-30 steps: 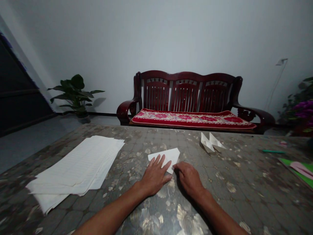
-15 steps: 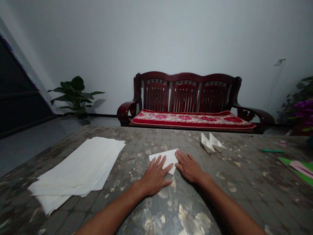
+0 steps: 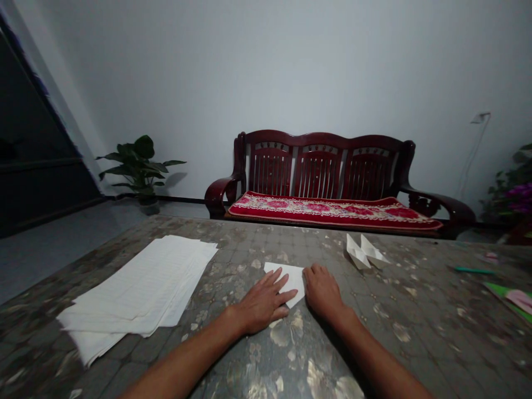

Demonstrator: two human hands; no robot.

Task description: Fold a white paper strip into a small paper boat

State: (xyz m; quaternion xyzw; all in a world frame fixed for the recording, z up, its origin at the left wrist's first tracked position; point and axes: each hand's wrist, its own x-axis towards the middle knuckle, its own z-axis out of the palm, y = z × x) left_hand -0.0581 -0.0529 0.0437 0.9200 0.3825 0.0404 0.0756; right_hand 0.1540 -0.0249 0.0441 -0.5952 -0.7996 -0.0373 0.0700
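Observation:
A small folded sheet of white paper [image 3: 294, 276] lies on the table in front of me. My left hand [image 3: 266, 299] rests flat across its left part, fingers spread. At the paper's right corner, my right hand [image 3: 322, 289] has its fingers curled in and pressed together on the edge; the fingertips are partly hidden. Beyond it, to the right, stands a folded white paper shape [image 3: 364, 254] with pointed peaks. A stack of lined white paper [image 3: 137, 285] lies to the left of my left hand, its sheets unevenly spread.
The table [image 3: 233, 360] has a patterned grey cover. On its right side lie a green pen [image 3: 474, 270] and a green sheet [image 3: 501, 293] with a pink piece on it. A wooden bench [image 3: 320, 172] with a red floral mat stands behind the table, and a potted plant [image 3: 141, 166] at left.
My right hand has gone from flat, stretched fingers to curled fingers at the paper's corner. The paper has turned slightly under my left hand. The view has tilted a little upward.

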